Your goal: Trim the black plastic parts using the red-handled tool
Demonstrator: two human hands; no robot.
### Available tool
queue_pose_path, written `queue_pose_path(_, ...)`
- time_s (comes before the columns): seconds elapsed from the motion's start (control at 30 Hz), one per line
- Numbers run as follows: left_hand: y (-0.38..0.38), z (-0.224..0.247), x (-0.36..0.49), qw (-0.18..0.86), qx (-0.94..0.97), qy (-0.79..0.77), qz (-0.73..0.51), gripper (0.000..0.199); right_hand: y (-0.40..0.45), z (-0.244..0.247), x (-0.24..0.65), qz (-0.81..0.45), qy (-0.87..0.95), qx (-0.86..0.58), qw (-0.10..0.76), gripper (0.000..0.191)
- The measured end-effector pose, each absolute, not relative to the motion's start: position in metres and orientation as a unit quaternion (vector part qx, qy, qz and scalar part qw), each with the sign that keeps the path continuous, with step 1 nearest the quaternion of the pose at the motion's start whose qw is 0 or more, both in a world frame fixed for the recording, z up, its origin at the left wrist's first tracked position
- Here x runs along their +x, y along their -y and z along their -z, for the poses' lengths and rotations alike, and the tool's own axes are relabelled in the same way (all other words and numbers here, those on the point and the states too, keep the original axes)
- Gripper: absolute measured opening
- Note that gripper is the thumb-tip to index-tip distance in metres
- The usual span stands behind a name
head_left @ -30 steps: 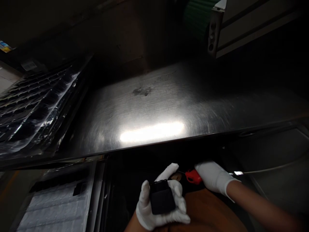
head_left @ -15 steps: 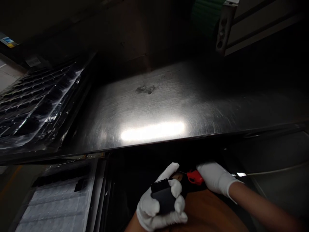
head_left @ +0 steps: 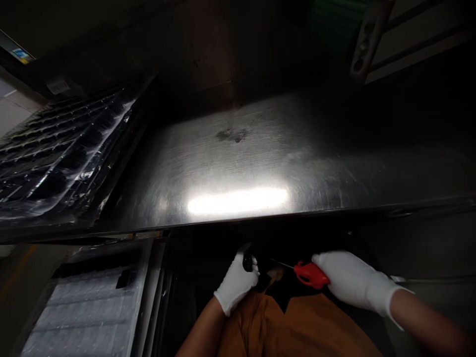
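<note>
My left hand [head_left: 238, 282], in a white glove, is closed around a small black part [head_left: 248, 261] below the table's front edge. Only a dark, shiny bit of that part shows between thumb and fingers; the glove hides the rest. To its right, my gloved right hand [head_left: 345, 277] grips a red air blow gun [head_left: 312, 275]. The gun's thin metal nozzle [head_left: 283, 264] points left toward the black part, with a gap between them. Most fingers of the right hand are hidden behind the glove's back and the gun.
A brushed metal table [head_left: 230, 163] with a dark stain stretches ahead. Stacked black plastic trays [head_left: 70, 153] stand on its left. Lower left are more stacked clear trays [head_left: 89, 302]. A metal-framed unit [head_left: 409, 39] juts in at upper right. Orange-brown cloth [head_left: 316, 322] covers my lap.
My left hand has turned over with the black part, so its flat face no longer shows and the back of the glove does. My right hand and the blow gun have shifted slightly right.
</note>
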State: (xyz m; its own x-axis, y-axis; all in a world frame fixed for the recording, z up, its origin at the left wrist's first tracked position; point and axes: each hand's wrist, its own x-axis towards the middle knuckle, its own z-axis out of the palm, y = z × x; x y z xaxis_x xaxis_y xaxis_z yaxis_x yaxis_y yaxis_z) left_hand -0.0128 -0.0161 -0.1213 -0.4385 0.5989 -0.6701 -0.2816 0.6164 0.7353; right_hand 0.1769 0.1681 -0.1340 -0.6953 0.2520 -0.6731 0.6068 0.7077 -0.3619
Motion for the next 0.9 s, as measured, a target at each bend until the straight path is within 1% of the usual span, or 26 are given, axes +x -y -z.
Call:
queue_pose_path(0.07, 0.014, 0.135, -0.017, 0.487, 0.155, -0.777, -0.367, 0.035, -0.165, 0.124, 0.18, 0.308, -0.882, 0.228, 0.274, 0.018)
queue_pose_path(0.1, 0.013, 0.14, -0.018, 0.474, 0.181, -0.79, -0.344, 0.029, -0.163, 0.119, 0.181, 0.311, -0.886, 0.218, 0.264, 0.018)
queue_pose_path(0.17, 0.013, 0.147, -0.018, 0.452, 0.221, -0.803, -0.319, 0.024, -0.161, 0.107, 0.18, 0.313, -0.89, 0.208, 0.257, 0.017)
queue_pose_path(0.23, 0.013, 0.152, -0.016, 0.437, 0.243, -0.806, -0.316, 0.027, -0.16, 0.097, 0.179, 0.32, -0.886, 0.213, 0.259, 0.017)
queue_pose_path(0.37, 0.017, 0.159, -0.014, 0.425, 0.235, -0.809, -0.332, 0.042, -0.162, 0.086, 0.179, 0.337, -0.873, 0.224, 0.271, 0.018)
queue_pose_path(0.43, 0.018, 0.16, -0.013, 0.426, 0.236, -0.808, -0.333, 0.046, -0.162, 0.085, 0.179, 0.336, -0.874, 0.223, 0.271, 0.017)
queue_pose_path(0.7, 0.017, 0.141, -0.014, 0.446, 0.215, -0.805, -0.327, 0.042, -0.164, 0.09, 0.178, 0.351, -0.872, 0.229, 0.252, 0.016)
queue_pose_path(0.8, 0.017, 0.141, -0.014, 0.44, 0.22, -0.801, -0.342, 0.043, -0.164, 0.09, 0.177, 0.356, -0.871, 0.228, 0.251, 0.017)
queue_pose_path(0.9, 0.02, 0.147, -0.014, 0.425, 0.233, -0.806, -0.339, 0.037, -0.164, 0.087, 0.175, 0.361, -0.863, 0.234, 0.264, 0.019)
